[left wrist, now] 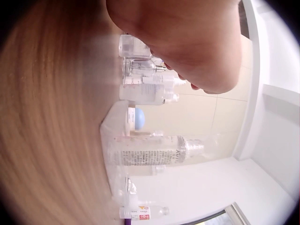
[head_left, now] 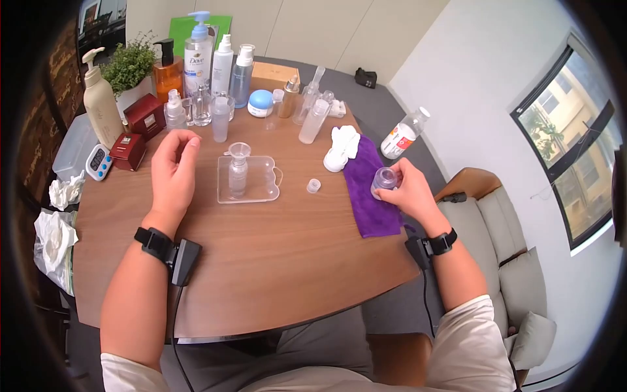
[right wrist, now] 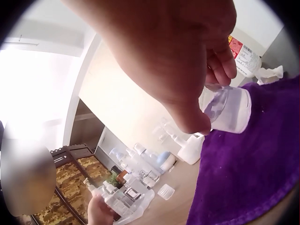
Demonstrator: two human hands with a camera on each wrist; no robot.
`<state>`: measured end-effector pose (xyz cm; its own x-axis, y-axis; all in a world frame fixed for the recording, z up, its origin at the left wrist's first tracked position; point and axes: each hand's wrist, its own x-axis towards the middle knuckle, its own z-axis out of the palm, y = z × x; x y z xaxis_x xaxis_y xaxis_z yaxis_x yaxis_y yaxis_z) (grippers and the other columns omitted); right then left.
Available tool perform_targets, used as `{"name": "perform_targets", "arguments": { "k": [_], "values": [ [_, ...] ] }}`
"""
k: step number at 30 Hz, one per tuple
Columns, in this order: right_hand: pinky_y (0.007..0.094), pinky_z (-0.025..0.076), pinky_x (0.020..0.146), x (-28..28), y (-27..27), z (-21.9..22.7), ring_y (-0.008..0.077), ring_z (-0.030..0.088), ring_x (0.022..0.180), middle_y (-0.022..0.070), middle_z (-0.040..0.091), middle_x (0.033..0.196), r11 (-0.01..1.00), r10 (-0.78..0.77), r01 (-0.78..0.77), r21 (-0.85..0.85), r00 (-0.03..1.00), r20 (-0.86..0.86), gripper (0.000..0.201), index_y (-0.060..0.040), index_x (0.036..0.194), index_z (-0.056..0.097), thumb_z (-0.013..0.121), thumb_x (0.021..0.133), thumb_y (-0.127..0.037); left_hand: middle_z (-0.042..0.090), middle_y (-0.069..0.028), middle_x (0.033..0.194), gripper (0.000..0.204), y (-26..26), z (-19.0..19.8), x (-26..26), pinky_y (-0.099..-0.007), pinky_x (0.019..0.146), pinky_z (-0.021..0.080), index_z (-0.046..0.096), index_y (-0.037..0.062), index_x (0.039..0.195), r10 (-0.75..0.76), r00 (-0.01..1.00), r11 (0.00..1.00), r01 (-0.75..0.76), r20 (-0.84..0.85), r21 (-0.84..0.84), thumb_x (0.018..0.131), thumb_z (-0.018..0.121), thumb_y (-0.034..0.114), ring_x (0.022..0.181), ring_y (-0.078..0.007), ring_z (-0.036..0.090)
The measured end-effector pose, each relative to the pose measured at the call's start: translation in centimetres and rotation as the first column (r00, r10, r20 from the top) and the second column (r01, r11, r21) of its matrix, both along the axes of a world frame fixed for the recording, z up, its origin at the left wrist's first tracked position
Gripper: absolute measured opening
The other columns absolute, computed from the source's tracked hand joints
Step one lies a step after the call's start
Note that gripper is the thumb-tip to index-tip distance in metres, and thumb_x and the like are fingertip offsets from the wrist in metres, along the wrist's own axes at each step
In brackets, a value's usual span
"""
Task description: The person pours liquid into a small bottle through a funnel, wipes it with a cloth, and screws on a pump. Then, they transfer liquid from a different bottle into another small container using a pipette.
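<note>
My right hand point(head_left: 411, 189) grips a small clear cup point(head_left: 384, 179) between thumb and fingers, low over a purple cloth point(head_left: 369, 219). The right wrist view shows the cup's base close against the cloth, with pale liquid inside. On the left, my left hand point(head_left: 175, 171) holds nothing, its fingers loosely curled above the table. Between the hands, a clear bottle point(head_left: 238, 179) stands upright on a transparent tray point(head_left: 264, 193) with a handle. A small clear funnel point(head_left: 239, 151) sits in its mouth. Right of the tray lies a small translucent cap point(head_left: 313, 187).
Pump bottles, glass bottles and a blue-lidded jar point(head_left: 260, 102) crowd the back of the table. Red boxes point(head_left: 128, 150) and a timer point(head_left: 98, 162) stand at the left. A white crumpled cloth point(head_left: 341, 149) and a labelled bottle point(head_left: 403, 136) are at the right.
</note>
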<state>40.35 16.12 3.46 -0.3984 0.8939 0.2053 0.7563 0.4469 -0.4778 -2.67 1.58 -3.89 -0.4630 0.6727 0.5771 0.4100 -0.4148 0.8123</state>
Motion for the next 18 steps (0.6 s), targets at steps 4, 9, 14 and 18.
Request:
{"name": "perform_targets", "arguments": {
  "k": [4,9,14,18],
  "values": [
    [0.0347,0.055,0.076,0.3,-1.0,0.7,0.0198,0.068,0.080,0.0110,0.070,0.089,0.999,0.043,-0.042,-0.016,0.997,0.063,0.044,-0.0018,0.099,0.060,0.091,0.072,-0.019,0.059,0.0022,0.086,0.013,0.4,0.0,-0.1,-0.0250,0.069,0.044,0.065,0.0001,0.100,0.059,0.998,0.996,-0.058,-0.021,0.067,0.104,0.064,0.013,0.077,-0.0063,0.050],
    [0.0330,0.055,0.076,0.5,-4.3,1.9,0.0174,0.066,0.080,0.0098,0.070,0.088,0.995,0.038,-0.026,-0.092,0.991,0.125,0.044,-0.0017,0.099,0.061,0.091,0.071,-0.017,0.057,-0.0022,0.085,0.012,0.4,0.2,-0.1,-0.0275,0.069,0.045,0.065,-0.0004,0.100,0.079,0.997,0.995,-0.078,-0.024,0.057,0.102,0.066,0.012,0.075,-0.0097,0.051],
    [0.0301,0.055,0.080,0.7,-4.2,1.7,0.0119,0.065,0.085,0.0051,0.070,0.094,0.990,0.051,-0.033,-0.139,0.990,0.129,0.042,-0.0017,0.102,0.062,0.090,0.073,-0.014,0.057,-0.0025,0.085,0.012,0.3,0.4,0.1,-0.0279,0.069,0.045,0.065,-0.0007,0.100,0.060,0.998,0.996,-0.058,-0.023,0.064,0.101,0.066,0.011,0.075,-0.0102,0.051],
    [0.0320,0.055,0.078,0.2,-2.2,1.2,0.0150,0.066,0.081,0.0077,0.071,0.091,0.999,0.025,-0.022,-0.034,0.997,0.074,0.043,-0.0017,0.103,0.063,0.091,0.074,-0.017,0.057,-0.0033,0.085,0.012,0.1,0.5,0.0,-0.0282,0.069,0.044,0.065,-0.0008,0.099,0.062,0.997,0.996,-0.059,-0.046,0.061,0.101,0.066,0.011,0.076,-0.0107,0.051]
  ]
}}
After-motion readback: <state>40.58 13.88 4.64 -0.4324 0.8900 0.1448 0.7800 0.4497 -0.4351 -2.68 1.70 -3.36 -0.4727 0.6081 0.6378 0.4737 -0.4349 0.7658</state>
